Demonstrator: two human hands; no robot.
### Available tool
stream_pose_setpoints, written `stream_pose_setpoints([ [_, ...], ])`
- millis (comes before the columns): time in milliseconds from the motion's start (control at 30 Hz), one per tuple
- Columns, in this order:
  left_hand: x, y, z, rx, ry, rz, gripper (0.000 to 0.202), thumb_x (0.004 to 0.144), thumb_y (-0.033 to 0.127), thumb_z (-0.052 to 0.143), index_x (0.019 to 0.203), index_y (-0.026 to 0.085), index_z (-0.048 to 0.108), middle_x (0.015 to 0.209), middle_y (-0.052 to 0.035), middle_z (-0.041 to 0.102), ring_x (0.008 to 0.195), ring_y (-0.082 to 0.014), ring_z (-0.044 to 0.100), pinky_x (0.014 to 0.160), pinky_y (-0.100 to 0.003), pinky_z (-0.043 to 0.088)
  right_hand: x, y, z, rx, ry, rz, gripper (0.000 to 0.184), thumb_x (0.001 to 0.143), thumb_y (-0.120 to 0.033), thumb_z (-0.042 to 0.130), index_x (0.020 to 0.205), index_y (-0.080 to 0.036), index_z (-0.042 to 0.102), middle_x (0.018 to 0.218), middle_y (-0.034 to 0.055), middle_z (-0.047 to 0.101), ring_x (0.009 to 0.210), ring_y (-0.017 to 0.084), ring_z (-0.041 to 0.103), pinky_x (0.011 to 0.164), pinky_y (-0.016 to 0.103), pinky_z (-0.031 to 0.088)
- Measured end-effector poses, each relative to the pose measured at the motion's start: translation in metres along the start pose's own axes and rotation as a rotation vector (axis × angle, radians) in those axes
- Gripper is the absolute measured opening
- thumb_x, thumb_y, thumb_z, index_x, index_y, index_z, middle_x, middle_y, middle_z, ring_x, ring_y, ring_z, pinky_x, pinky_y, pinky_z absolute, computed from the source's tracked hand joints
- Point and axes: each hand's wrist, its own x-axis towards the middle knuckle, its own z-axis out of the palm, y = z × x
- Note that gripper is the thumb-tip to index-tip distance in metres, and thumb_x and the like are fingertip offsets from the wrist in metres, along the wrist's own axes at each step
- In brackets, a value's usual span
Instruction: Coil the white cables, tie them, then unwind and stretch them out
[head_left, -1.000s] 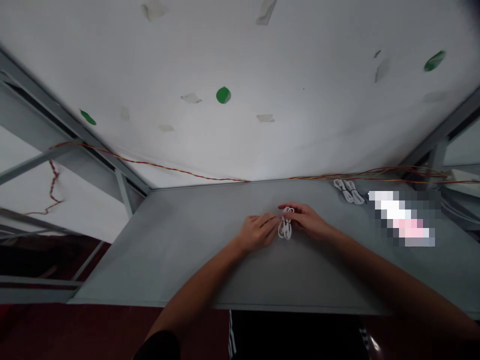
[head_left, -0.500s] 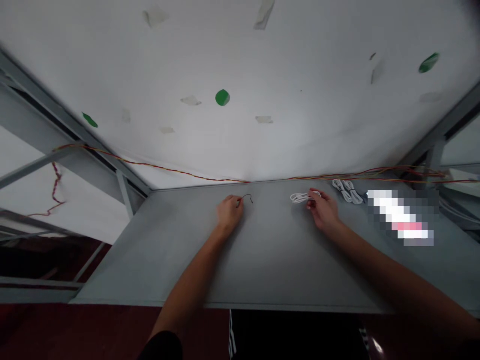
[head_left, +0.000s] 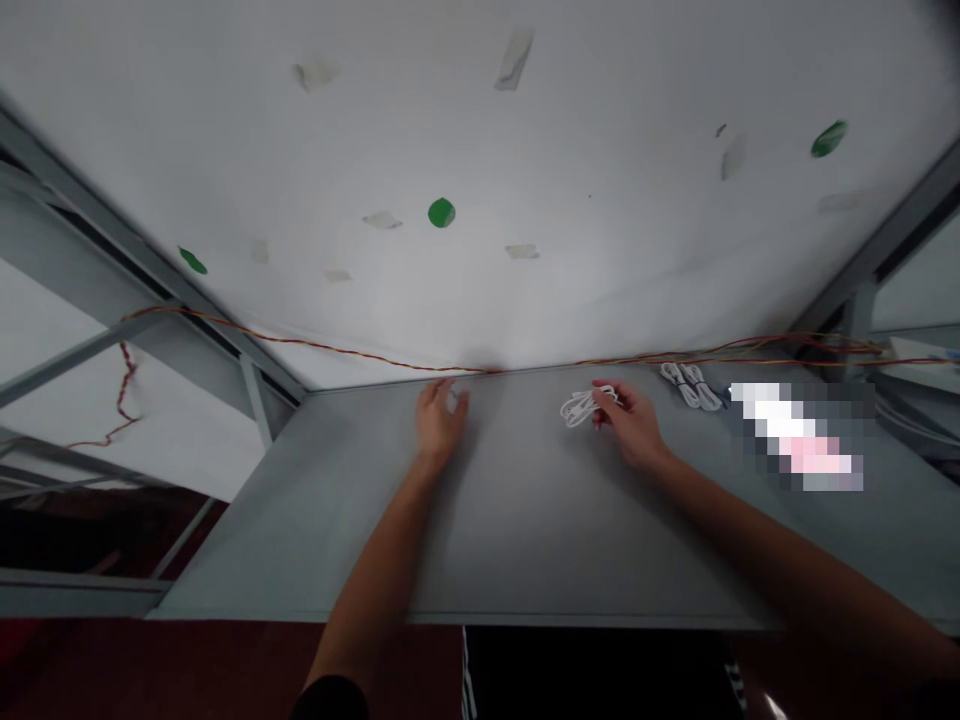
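head view: right hand [head_left: 630, 425] pinching white cable coil [head_left: 581, 407] on worktop [head_left: 525, 520] near far edge; left hand [head_left: 441, 418] curled, grip unclear. best kept pinched flat, tight, no splaying.

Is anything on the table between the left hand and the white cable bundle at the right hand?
Nothing visible. Only a bare stretch of the grey table lies between the left hand and the white cable bundle, which the right hand grips at its right end. The other cable bundles lie farther right.
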Motion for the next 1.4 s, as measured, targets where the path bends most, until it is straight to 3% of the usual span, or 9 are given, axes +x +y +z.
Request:
stream_pose_setpoints([
  [200,-0.055,0.081,0.018,-0.548,-0.499,0.442,0.078,0.085,0.046,0.075,0.149,0.019,0.04,0.138,-0.017,0.059,0.117,-0.0257,0.063,0.098,-0.04,0.053,-0.029,-0.011,0.011,-0.19,-0.423,-0.022,0.036,0.081,-0.047,0.074,0.106,-0.021,0.072,0.082,0.0017,0.07,0.064,0.014,0.061,0.065,0.029,0.052],
  [400,-0.066,0.094,0.017,-0.575,-0.631,0.457,0.043,0.097,0.026,0.054,0.139,0.02,0.049,0.124,-0.0114,0.069,0.107,-0.023,0.068,0.094,-0.038,0.055,-0.039,-0.015,0.014,-0.386,-0.576,-0.188,0.031,0.09,-0.044,0.065,0.114,-0.026,0.073,0.107,0.0065,0.07,0.09,0.02,0.065,0.082,0.033,0.052],
  [533,-0.043,0.074,0.014,-0.472,-0.521,0.396,0.043,0.097,0.018,0.044,0.139,0.021,0.051,0.131,-0.0103,0.067,0.117,-0.0224,0.065,0.103,-0.039,0.052,-0.015,-0.017,-0.004,-0.7,-0.388,-0.48,0.043,0.094,-0.041,0.058,0.134,-0.026,0.062,0.131,0.0119,0.059,0.101,0.023,0.063,0.095,0.039,0.049],
  [633,-0.014,0.037,0.0,-0.123,-0.383,0.064,0.045,0.096,0.016,0.043,0.141,0.015,0.05,0.123,-0.0168,0.07,0.112,-0.0272,0.068,0.1,-0.041,0.052,0.015,-0.021,-0.038,-1.117,-0.064,-0.576,0.038,0.096,-0.034,0.052,0.13,-0.02,0.063,0.135,0.0172,0.056,0.116,0.032,0.056,0.104,0.05,0.039],
  [800,0.02,-0.036,-0.04,0.404,-0.358,-0.48,0.044,0.096,0.023,0.044,0.138,0.012,0.051,0.116,-0.024,0.07,0.106,-0.0374,0.069,0.089,-0.048,0.053,0.048,-0.019,-0.095,-1.681,0.299,-0.399,0.028,0.095,-0.02,0.05,0.114,-0.009,0.068,0.116,0.0299,0.061,0.113,0.042,0.054,0.087,0.053,0.038],
  [933,0.021,-0.058,-0.054,0.462,-0.308,-0.54,0.046,0.093,0.036,0.05,0.129,0.009,0.056,0.12,-0.0268,0.066,0.112,-0.0404,0.065,0.09,-0.051,0.052,0.05,-0.016,-0.103,-1.819,0.255,-0.314,0.026,0.092,-0.01,0.049,0.11,-0.007,0.068,0.112,0.0297,0.062,0.106,0.039,0.059,0.08,0.046,0.039],
  [1167,0.015,-0.025,-0.039,0.491,-0.17,-0.268,0.065,0.089,0.048,0.059,0.144,0.016,0.049,0.153,-0.0218,0.043,0.14,-0.0406,0.039,0.114,-0.059,0.031,0.046,-0.019,-0.08,-1.648,0.091,-0.4,0.025,0.09,-0.009,0.05,0.106,-0.012,0.069,0.109,0.0218,0.068,0.106,0.035,0.061,0.091,0.048,0.041],
  [1267,0.001,0.009,-0.023,0.219,-0.152,0.027,0.049,0.094,0.04,0.056,0.14,0.021,0.055,0.151,-0.0158,0.047,0.134,-0.0314,0.049,0.112,-0.047,0.039,0.037,-0.021,-0.056,-1.185,0.015,-0.391,0.018,0.088,-0.018,0.061,0.102,-0.017,0.071,0.1,0.0134,0.07,0.095,0.028,0.063,0.089,0.043,0.045],
  [1400,-0.033,0.062,0.002,-0.383,-0.312,0.201,0.037,0.096,0.039,0.057,0.127,0.019,0.062,0.125,-0.0118,0.064,0.083,-0.0137,0.067,0.071,-0.026,0.057,0.012,-0.023,-0.016,-0.276,-0.144,-0.063,0.028,0.076,-0.043,0.077,0.091,-0.02,0.07,0.079,0.0034,0.068,0.067,0.017,0.06,0.068,0.033,0.05],
])
